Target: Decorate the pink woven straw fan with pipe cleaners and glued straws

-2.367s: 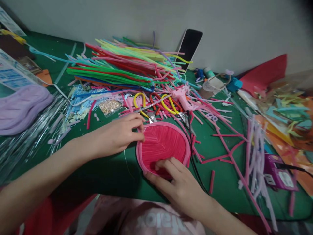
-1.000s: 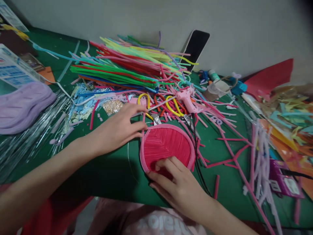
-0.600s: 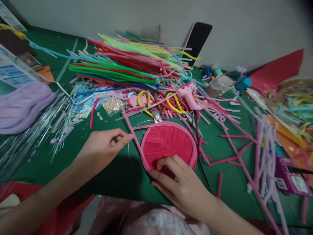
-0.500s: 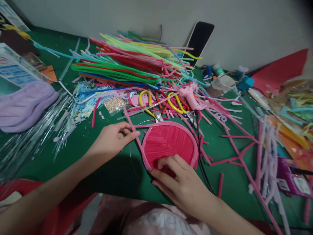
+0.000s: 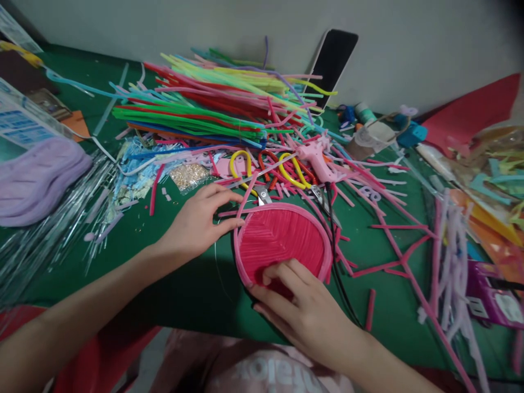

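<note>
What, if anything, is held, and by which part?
The right hand holds the red piece by its near rim. The left hand touches the pink strip near its loose end; whether it grips is unclear.

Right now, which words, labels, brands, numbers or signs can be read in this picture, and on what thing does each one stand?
None can be read with certainty.
Pink shirt: large pale letters, too unclear to quote.
Box at the left: blue print, too small and blurred.
Purple packet: white labels, too blurred.
</note>
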`<state>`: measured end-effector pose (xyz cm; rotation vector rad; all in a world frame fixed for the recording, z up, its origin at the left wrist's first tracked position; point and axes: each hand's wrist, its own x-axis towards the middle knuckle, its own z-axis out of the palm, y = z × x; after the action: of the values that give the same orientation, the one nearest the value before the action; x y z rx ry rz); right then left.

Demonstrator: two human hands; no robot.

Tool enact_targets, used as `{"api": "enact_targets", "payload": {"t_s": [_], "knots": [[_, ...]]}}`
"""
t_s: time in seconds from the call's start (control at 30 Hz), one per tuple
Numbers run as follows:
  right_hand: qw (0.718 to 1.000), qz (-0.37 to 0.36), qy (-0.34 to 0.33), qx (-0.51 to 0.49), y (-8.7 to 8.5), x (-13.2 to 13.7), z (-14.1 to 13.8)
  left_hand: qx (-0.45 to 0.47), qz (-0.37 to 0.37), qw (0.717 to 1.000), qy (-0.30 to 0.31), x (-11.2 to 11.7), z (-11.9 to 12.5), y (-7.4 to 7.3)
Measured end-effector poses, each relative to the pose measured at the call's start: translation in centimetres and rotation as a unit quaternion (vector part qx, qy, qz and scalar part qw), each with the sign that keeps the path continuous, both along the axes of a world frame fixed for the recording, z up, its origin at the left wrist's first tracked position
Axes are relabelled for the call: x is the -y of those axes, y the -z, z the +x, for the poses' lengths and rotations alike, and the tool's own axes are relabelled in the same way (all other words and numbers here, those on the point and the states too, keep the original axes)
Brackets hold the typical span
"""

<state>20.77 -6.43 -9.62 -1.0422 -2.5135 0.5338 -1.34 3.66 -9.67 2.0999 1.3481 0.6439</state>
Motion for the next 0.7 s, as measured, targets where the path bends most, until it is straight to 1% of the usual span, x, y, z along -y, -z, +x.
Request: {"api": "enact_targets", "payload": {"t_s": [0.2, 0.3, 0.4, 0.5, 0.7], "knots": [[1.000, -0.016, -0.002, -0.013, -0.9, -0.5, 0.0, 0.008, 0.020, 0.998, 0.065, -0.9, 0.5, 0.1], [1.000, 0.015, -0.006, 0.004, -1.3, -1.4, -0.2, 0.014, 0.013, 0.996, 0.086, -1.3, 0.7, 0.2], [0.998, 0.052, -0.016, 0.033, -1.1, -2.2, -0.6, 0.013, 0.014, 0.995, 0.101, -1.6, 1.0, 0.4], [0.996, 0.071, -0.018, 0.051, -0.8, -2.6, -0.9, 0.011, 0.019, 0.994, 0.111, -1.7, 1.0, 0.6], [0.995, 0.081, -0.019, 0.063, -0.6, -2.9, -1.0, 0.018, 0.008, 0.994, 0.109, -1.8, 0.7, 0.8]]}}
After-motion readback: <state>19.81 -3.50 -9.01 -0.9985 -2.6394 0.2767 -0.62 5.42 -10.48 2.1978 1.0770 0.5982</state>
